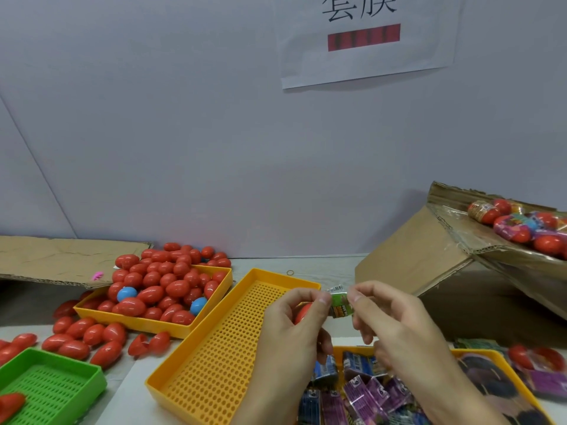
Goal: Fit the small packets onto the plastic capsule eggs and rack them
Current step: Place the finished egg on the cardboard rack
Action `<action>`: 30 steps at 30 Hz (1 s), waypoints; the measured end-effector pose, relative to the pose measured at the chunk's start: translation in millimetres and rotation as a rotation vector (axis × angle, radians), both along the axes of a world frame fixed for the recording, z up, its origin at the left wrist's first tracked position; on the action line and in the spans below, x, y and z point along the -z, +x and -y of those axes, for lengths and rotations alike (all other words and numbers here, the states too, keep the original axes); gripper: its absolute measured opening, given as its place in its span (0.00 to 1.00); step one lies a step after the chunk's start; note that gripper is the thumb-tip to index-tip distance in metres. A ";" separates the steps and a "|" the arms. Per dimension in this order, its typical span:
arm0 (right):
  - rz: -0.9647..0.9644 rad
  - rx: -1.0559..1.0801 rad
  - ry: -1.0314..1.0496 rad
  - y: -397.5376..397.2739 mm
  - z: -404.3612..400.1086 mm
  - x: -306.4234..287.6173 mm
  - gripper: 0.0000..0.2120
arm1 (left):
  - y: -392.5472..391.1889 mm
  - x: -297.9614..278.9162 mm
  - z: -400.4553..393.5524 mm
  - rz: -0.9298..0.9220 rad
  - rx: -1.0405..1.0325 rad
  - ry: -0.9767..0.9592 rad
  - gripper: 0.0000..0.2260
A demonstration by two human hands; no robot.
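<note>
Red capsule egg (303, 312) is sitting gripped in the left hand (294, 326) while the right hand (386, 320) is pinching a green packet (340, 305) against it.

The left hand (296, 314) hides most of the red egg (303, 312); packet (340, 305) print is blurred.

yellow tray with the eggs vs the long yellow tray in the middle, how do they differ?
The egg tray is heaped with red capsule eggs and two blue ones, spilling past its rim; the middle tray shows only bare perforated floor. The egg tray sits far left near the wall; the middle tray runs diagonally toward the hands. The middle tray looks longer. Both are yellow, rectangular and low-walled.
</note>
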State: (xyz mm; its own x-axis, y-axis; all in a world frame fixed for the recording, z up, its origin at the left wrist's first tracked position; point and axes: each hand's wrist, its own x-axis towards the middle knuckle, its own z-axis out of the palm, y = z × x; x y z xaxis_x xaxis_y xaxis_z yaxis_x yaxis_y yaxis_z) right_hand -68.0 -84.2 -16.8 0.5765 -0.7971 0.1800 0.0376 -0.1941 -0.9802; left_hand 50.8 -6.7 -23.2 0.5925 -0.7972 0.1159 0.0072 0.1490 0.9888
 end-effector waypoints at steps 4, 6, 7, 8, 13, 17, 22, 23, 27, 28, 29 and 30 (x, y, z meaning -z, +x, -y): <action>-0.031 0.039 -0.098 -0.2 -1.0 1.0 0.05 | 0.7 0.6 1.2 -0.023 0.012 -0.006 0.07; -0.039 0.051 -0.139 -1.0 -1.0 1.1 0.05 | 0.8 0.8 1.7 -0.041 0.021 -0.010 0.07; -0.050 0.061 -0.171 -1.2 -0.4 1.9 0.05 | 0.9 1.3 2.2 -0.044 0.026 -0.009 0.08; -0.058 0.077 -0.199 -1.2 0.1 2.8 0.06 | 1.0 1.8 2.4 -0.042 0.030 -0.005 0.08; -0.034 0.162 -0.288 -1.1 0.2 4.1 0.07 | 1.7 2.8 3.4 -0.063 0.033 0.000 0.07; 0.014 0.161 -0.316 -2.2 -1.7 1.7 0.06 | 1.5 2.8 3.5 -0.089 0.044 -0.002 0.07; 0.037 0.091 -0.281 -3.8 -2.5 -0.5 0.05 | 2.5 1.6 3.2 -0.152 0.035 -0.004 0.07; 0.020 0.086 -0.268 -3.8 -1.7 0.7 0.06 | 2.7 1.4 3.2 -0.158 0.026 -0.006 0.06; -0.094 0.102 -0.230 -1.6 1.9 6.5 0.07 | 3.2 2.0 3.6 -0.172 0.006 -0.021 0.07; -0.113 0.097 -0.223 -1.1 2.4 7.4 0.07 | 3.2 2.2 3.5 -0.167 0.006 -0.020 0.07; -0.126 0.091 -0.217 -1.0 2.4 7.8 0.07 | 3.1 2.3 3.3 -0.158 0.006 -0.017 0.07; -0.134 0.080 -0.211 -1.2 2.1 7.5 0.07 | 2.9 2.3 3.3 -0.147 0.003 -0.013 0.07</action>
State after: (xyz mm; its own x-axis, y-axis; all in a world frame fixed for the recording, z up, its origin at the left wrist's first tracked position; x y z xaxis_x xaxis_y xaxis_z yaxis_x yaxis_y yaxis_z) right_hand -69.2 -86.4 -24.3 0.5429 -0.7941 0.2731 -0.1135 -0.3916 -0.9131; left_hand 53.8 -9.9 -25.6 0.6012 -0.7982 0.0383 0.1518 0.1612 0.9752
